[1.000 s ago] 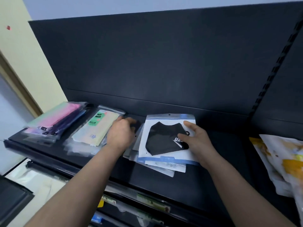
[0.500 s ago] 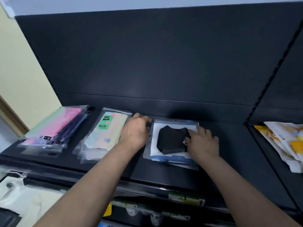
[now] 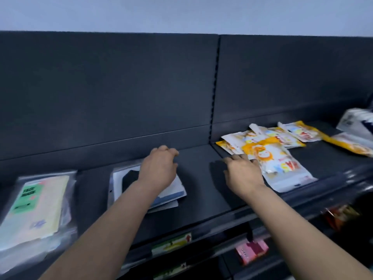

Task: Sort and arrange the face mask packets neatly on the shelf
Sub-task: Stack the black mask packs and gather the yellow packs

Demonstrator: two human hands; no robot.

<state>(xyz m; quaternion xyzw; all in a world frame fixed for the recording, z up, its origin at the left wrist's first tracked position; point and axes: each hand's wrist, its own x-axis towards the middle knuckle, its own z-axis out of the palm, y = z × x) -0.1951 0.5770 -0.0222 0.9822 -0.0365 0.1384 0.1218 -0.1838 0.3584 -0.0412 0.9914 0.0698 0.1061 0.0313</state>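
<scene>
A stack of clear packets with a black mask (image 3: 125, 183) on top lies on the black shelf (image 3: 201, 190). My left hand (image 3: 159, 168) hovers over the stack's far right corner, fingers loosely curled, holding nothing. My right hand (image 3: 243, 172) reaches right with straight fingers, and its fingertips are at the left edge of an orange and white packet (image 3: 270, 158). More orange and white packets (image 3: 282, 136) lie scattered behind it. A pile of pastel face mask packets (image 3: 38, 209) with a green label sits at the far left.
A white box (image 3: 353, 122) stands at the far right of the shelf. A slotted upright (image 3: 215, 87) divides the dark back panel. Below the shelf edge are a green price label (image 3: 171, 241), a pink item (image 3: 252, 252) and red packets (image 3: 341, 216).
My view has swung right. My right hand left the black mask packet and moved right to the orange and white packets. My left hand moved from the stack's left side to above it.
</scene>
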